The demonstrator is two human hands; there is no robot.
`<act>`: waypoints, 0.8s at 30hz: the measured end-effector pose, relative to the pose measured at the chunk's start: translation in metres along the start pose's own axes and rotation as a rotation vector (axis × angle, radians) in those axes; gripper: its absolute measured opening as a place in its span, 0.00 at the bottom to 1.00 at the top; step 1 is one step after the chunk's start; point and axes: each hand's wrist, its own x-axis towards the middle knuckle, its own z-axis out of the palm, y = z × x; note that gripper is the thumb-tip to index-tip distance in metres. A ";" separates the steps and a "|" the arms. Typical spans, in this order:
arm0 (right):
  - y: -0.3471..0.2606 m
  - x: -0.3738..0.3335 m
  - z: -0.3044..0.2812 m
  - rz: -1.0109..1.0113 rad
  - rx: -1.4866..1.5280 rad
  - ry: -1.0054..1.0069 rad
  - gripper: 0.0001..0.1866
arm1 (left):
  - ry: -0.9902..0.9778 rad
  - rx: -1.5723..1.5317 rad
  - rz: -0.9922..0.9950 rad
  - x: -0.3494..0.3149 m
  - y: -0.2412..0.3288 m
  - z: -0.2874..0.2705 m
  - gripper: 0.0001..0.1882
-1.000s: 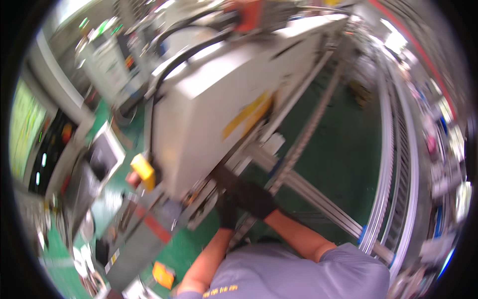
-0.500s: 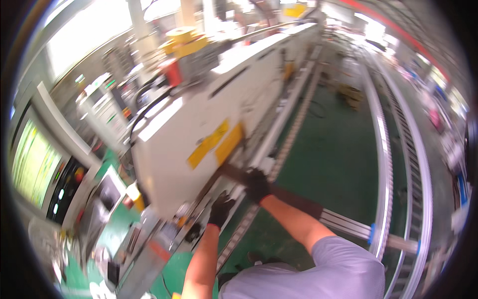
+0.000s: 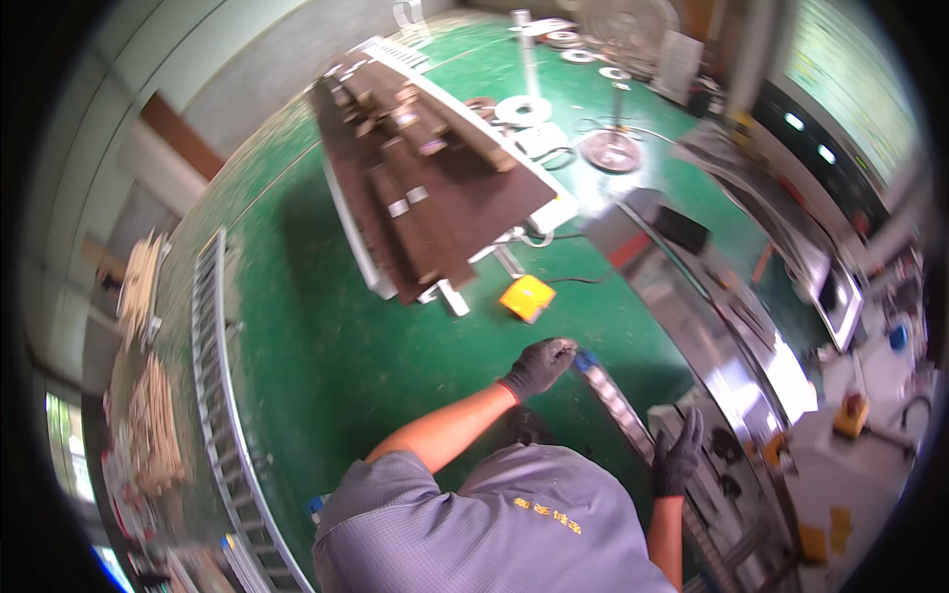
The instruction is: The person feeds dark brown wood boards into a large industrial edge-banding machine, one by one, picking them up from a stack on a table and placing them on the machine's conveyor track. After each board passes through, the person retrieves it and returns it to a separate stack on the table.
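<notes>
My left hand (image 3: 542, 367), in a dark glove, hangs over the green floor with its fingers curled in. No object shows in it. Close to its fingertips is the blue-capped end of a roller rail (image 3: 613, 403); whether they touch I cannot tell. My right hand (image 3: 679, 458), also gloved, is beside the machine bed (image 3: 732, 371), fingers stretched out and holding nothing. Ahead of me stands a low table with a brown top (image 3: 494, 212), carrying several brown strips (image 3: 420, 212).
A yellow box-like thing (image 3: 527, 297) sits on the floor near the table. Left of me runs a ladder-like metal rail (image 3: 210, 346). Wooden strips (image 3: 153, 435) lie farther left. A round-based stand (image 3: 611, 150) and white rolls (image 3: 524, 110) are at the back.
My view has swung from the long white machine to the brown-topped table. Both hands have come away from the machine's edge, and the brown board under my right hand is out of view.
</notes>
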 end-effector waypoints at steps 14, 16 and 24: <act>-0.370 0.184 0.291 -0.573 -0.100 -0.569 0.63 | 0.068 0.330 -0.643 -0.262 -0.266 -0.094 0.18; -0.387 0.198 0.318 -0.562 -0.219 -0.613 0.66 | 0.170 0.145 -0.925 -0.281 -0.267 -0.110 0.18; -0.402 0.198 0.344 -0.515 -0.166 -0.681 0.57 | 0.113 0.481 -0.910 -0.361 -0.272 -0.051 0.14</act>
